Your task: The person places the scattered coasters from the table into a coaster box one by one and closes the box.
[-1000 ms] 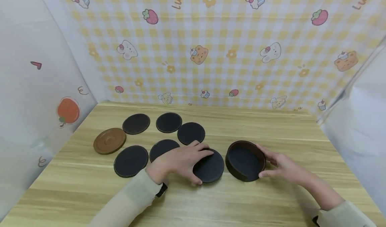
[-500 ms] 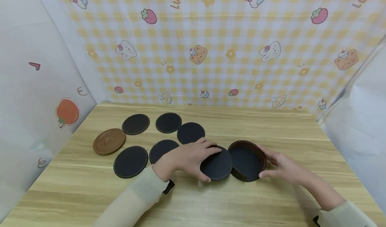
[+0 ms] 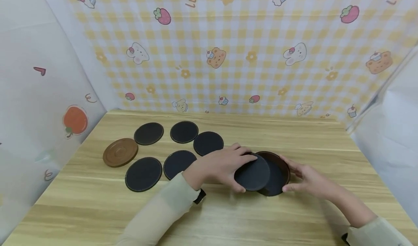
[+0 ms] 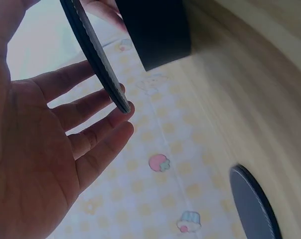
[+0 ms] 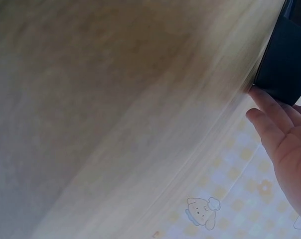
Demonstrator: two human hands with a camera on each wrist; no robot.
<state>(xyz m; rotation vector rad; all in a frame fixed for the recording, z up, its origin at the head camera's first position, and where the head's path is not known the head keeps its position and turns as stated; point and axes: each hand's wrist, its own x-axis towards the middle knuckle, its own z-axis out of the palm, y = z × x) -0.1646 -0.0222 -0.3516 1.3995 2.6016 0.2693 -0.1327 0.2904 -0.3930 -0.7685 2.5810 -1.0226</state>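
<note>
Between thumb and fingers, my left hand (image 3: 220, 166) pinches a round black coaster (image 3: 253, 172) by its edges. The coaster is raised over the left part of a round coaster holder (image 3: 275, 184) and hides that side of it. In the left wrist view the coaster (image 4: 98, 59) appears edge-on, apart from the dark wall of the holder (image 4: 163, 37). My right hand (image 3: 308, 180) grips the holder's right side, thumb at the front and fingers behind. The right wrist view shows fingers of the right hand (image 5: 290, 139) against the holder's outer wall (image 5: 285, 62).
Several black coasters lie flat on the wooden table (image 3: 261, 220), among them one (image 3: 143, 174) at the left front and one (image 3: 208, 143) near the middle. A brown round lid-like disc (image 3: 120, 152) lies at far left. A checked cloth (image 3: 196, 86) hangs behind.
My left hand has carried the coaster rightward, from beside the holder to above its left part. The right hand and the holder have stayed in place.
</note>
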